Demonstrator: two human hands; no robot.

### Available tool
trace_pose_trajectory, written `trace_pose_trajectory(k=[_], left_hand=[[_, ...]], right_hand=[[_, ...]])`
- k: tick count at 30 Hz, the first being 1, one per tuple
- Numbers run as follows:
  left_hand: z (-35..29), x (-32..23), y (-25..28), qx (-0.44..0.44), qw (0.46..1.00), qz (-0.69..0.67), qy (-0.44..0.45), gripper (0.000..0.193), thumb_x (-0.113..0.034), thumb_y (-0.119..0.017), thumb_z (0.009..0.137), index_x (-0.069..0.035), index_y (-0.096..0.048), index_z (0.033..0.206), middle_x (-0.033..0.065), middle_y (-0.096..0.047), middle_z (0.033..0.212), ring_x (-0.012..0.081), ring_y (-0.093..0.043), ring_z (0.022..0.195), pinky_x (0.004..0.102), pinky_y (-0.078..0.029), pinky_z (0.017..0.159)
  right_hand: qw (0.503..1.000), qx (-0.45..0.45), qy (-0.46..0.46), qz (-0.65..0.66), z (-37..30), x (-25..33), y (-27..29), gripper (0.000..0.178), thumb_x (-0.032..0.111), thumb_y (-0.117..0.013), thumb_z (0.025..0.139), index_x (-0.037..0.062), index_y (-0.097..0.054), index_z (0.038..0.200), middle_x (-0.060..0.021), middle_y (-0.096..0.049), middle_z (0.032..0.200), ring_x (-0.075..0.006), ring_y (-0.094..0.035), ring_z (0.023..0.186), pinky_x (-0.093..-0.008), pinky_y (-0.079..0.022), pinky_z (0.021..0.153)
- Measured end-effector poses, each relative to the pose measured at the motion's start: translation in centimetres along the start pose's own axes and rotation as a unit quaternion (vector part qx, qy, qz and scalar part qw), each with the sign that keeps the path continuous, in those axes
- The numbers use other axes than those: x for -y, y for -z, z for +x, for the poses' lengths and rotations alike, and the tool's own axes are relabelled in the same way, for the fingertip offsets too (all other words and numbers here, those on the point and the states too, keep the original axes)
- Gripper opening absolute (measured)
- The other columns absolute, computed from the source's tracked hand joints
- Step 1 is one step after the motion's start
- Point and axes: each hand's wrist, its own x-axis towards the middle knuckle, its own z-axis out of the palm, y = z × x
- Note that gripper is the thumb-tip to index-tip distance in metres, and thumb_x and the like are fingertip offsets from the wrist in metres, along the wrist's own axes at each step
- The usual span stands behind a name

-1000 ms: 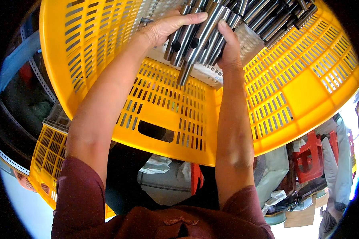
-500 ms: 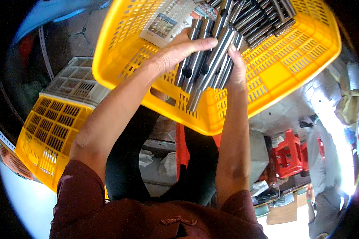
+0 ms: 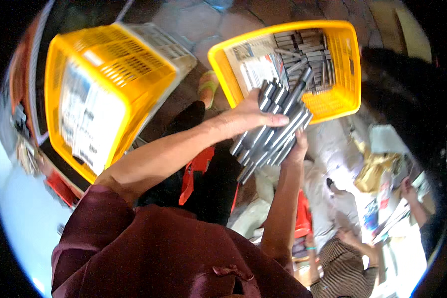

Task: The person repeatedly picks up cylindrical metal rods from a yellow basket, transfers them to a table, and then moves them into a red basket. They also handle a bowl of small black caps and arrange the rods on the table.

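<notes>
A bundle of shiny metal tubes [image 3: 275,126] is clasped between my two hands, tilted, with uneven ends. My left hand [image 3: 251,113] wraps the bundle's left side, its thumb lying across the top. On the right side, my right hand [image 3: 296,149] presses against the lower part of the bundle; most of its fingers are hidden beneath. Just beyond the bundle stands a yellow plastic basket [image 3: 353,74], holding many more metal tubes [image 3: 308,54] in rows and a printed newspaper [image 3: 256,64] as lining.
Another yellow basket [image 3: 116,99], lined with paper, rests at the left on a grey crate [image 3: 159,44]. A foot in a yellow-green sandal [image 3: 208,89] is on the tiled floor. At lower right, people sit near a red stool [image 3: 303,216] and pale sacks [image 3: 328,149].
The held tubes have come out of the basket toward my body. My view has turned, so the tube basket appears farther away and the left basket shows its inside.
</notes>
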Motion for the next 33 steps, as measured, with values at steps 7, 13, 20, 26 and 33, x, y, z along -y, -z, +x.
trace_pose_trajectory(k=[7, 13, 20, 26, 33], left_hand=[[-23.0, 1.9, -4.9, -0.108, 0.978, -0.116, -0.138, 0.109, -0.041, -0.084, 0.071, 0.009, -0.019, 0.143, 0.0201, -0.044, 0.133, 0.0297, -0.043, 0.127, 0.0355, -0.031, 0.111], [-37.3, 9.4, -5.3, -0.233, 0.896, -0.200, -0.321, 0.078, -0.042, -0.082, 0.074, 0.001, -0.047, 0.129, 0.0140, -0.050, 0.121, 0.0236, -0.049, 0.115, 0.0359, -0.040, 0.102], [-59.5, 14.6, -1.3, -0.254, 0.826, -0.344, -0.367, 0.104, -0.046, -0.081, 0.073, 0.005, -0.023, 0.143, 0.0208, -0.040, 0.136, 0.0309, -0.038, 0.131, 0.0393, -0.030, 0.112], [-64.5, 23.1, 5.9, -0.370, 0.760, -0.418, -0.332, 0.116, -0.053, -0.083, 0.067, 0.018, -0.021, 0.135, 0.0289, -0.046, 0.126, 0.0337, -0.046, 0.124, 0.0382, -0.038, 0.105], [-74.1, 26.4, 10.0, -0.387, 0.694, -0.472, -0.382, 0.114, -0.057, -0.080, 0.070, 0.014, -0.020, 0.136, 0.0256, -0.045, 0.127, 0.0299, -0.048, 0.122, 0.0370, -0.040, 0.104]], right_hand=[[0.984, 0.151, -0.010, -0.098, -17.3, 1.0, -4.2, 0.059, 0.042, -0.061, 0.089, 0.0012, -0.050, 0.131, -0.0143, -0.061, 0.120, -0.0270, -0.061, 0.107, -0.0413, -0.050, 0.096], [0.944, 0.271, -0.078, -0.173, -29.4, -2.6, -11.5, 0.057, 0.042, -0.066, 0.087, 0.0024, -0.055, 0.126, -0.0137, -0.063, 0.117, -0.0276, -0.063, 0.104, -0.0402, -0.052, 0.093], [0.856, 0.385, -0.165, -0.304, -35.9, -12.1, -21.7, 0.058, 0.041, -0.070, 0.084, 0.0034, -0.056, 0.126, -0.0122, -0.064, 0.116, -0.0258, -0.064, 0.103, -0.0404, -0.053, 0.092], [0.803, 0.428, -0.137, -0.392, -43.4, -23.1, -31.9, 0.056, 0.043, -0.069, 0.081, 0.0037, -0.059, 0.119, -0.0121, -0.065, 0.107, -0.0255, -0.066, 0.094, -0.0377, -0.056, 0.086], [0.690, 0.497, -0.223, -0.476, -48.2, -31.0, -41.1, 0.045, 0.036, -0.061, 0.088, 0.0053, -0.058, 0.121, -0.0103, -0.067, 0.105, -0.0223, -0.068, 0.090, -0.0368, -0.058, 0.082]])
